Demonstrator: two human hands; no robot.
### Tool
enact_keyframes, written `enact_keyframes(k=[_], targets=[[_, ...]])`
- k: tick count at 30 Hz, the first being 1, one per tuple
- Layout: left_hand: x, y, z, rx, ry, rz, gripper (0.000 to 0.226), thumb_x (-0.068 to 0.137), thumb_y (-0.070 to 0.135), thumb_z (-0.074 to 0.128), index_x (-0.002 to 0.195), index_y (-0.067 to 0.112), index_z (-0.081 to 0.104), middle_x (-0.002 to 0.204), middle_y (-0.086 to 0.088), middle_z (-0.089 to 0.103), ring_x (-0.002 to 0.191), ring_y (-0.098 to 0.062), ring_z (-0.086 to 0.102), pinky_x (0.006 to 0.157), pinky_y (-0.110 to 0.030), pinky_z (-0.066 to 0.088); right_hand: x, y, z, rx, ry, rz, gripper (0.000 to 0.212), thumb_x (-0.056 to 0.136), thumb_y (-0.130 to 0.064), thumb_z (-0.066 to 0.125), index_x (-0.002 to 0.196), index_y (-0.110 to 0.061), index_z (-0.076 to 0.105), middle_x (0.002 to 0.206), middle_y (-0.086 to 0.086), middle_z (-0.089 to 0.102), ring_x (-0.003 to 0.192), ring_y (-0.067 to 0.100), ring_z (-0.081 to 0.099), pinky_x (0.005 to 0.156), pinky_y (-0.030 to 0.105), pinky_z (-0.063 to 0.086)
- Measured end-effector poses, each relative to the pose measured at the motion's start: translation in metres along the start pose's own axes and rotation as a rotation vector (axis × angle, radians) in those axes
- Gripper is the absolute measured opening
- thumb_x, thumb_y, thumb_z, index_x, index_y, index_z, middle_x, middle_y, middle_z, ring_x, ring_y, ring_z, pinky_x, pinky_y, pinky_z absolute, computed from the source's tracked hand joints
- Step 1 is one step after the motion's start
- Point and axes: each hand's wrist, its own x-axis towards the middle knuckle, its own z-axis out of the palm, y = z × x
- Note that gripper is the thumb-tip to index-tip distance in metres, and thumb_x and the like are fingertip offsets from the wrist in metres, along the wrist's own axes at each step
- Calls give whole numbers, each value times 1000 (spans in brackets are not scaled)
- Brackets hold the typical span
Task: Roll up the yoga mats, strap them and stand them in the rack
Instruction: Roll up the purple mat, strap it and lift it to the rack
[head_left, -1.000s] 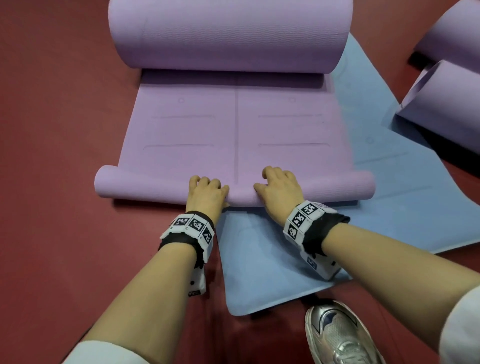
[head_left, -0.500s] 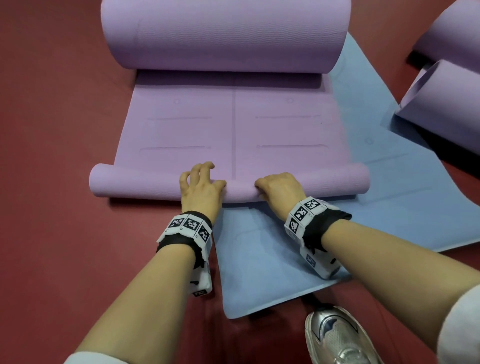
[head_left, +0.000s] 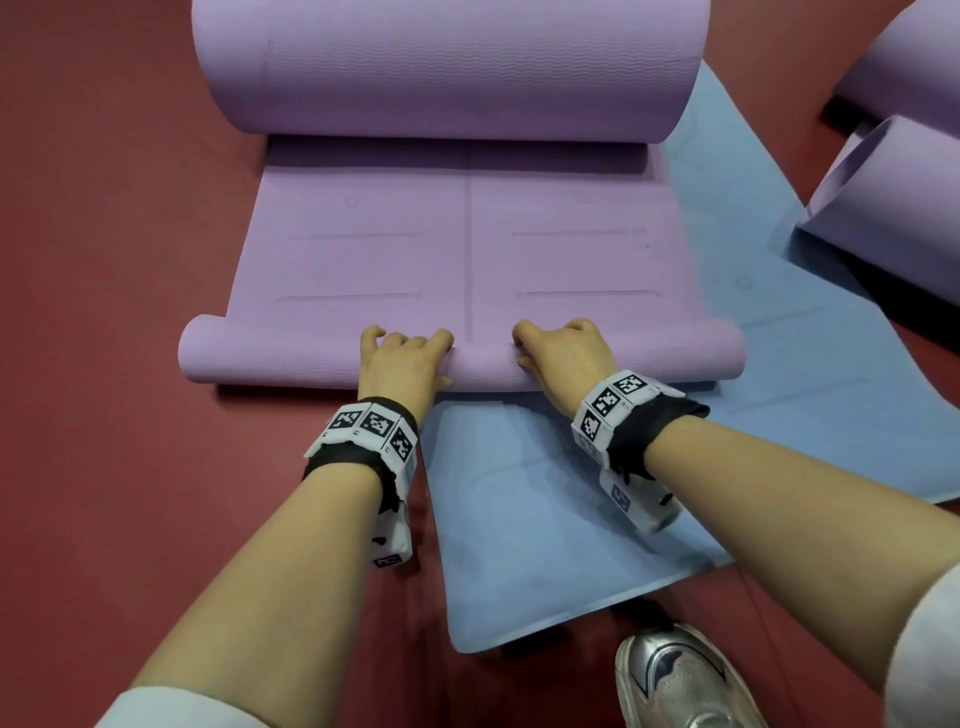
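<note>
I see the purple mat lying flat at centre, its near edge wound into a thin roll and its far end a fat roll at 12 o'clock. The left hand and right hand sit side by side on the thin roll, fingers curled over its top, grasping it. The thumbs seem tucked against its near side, though I can't be sure. A blue mat lies beneath, spreading toward 4 o'clock.

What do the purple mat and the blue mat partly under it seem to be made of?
Purple mat: likely soft foam or rubber, matte; it rolls without creasing, and its outer side shows fine wavy ribbing. Blue mat: seems similar foam, matte and smooth, with faint pressed lines.
</note>
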Motion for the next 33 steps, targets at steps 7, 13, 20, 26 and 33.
enact_keyframes(k=[7, 13, 20, 26, 33], targets=[[-3, 2, 10, -1, 142, -32, 15, 72, 19, 75, 87, 15, 71, 126, -11, 54, 120, -34, 44, 97, -42, 9, -7, -5, 8, -119, 37, -24, 45, 61, -52, 79, 82, -13, 72, 105, 10, 63, 93, 29, 58, 86, 40, 32], [6, 1, 11, 79, 221, -24, 40, 78, 20, 73, 117, 16, 65, 95, -6, 66, 88, -28, 61, 97, -36, 22, -3, -8, -2, -110, -40, 30, 59, 77, -11, 71, 132, -3, 49, 104, 14, 63, 97, 32, 59, 74, 37, 48], [11, 3, 5, 4, 55, -35, 57, 83, 37, 66, 132, 20, 43, 139, -2, 48, 135, -21, 34, 113, -39, 3, 9, 0, 5, -40, 108, -20, 31, 50, 7, 75, 73, -6, 60, 68, 12, 66, 63, 28, 65, 69, 34, 52], [22, 2, 11, -10, 192, -34, 29, 68, 17, 78, 94, 10, 69, 134, -15, 51, 128, -33, 42, 104, -43, 12, 3, 6, 12, -89, 121, 5, 38, 67, -26, 79, 101, -12, 68, 110, 12, 65, 99, 29, 62, 89, 38, 44], [21, 0, 7, 45, 69, -35, 70, 78, 49, 67, 137, 20, 45, 136, -9, 44, 126, -30, 37, 107, -44, 11, 29, 11, 1, -121, -37, -5, 48, 82, -23, 66, 125, -10, 50, 114, 8, 62, 109, 27, 56, 98, 34, 28]])
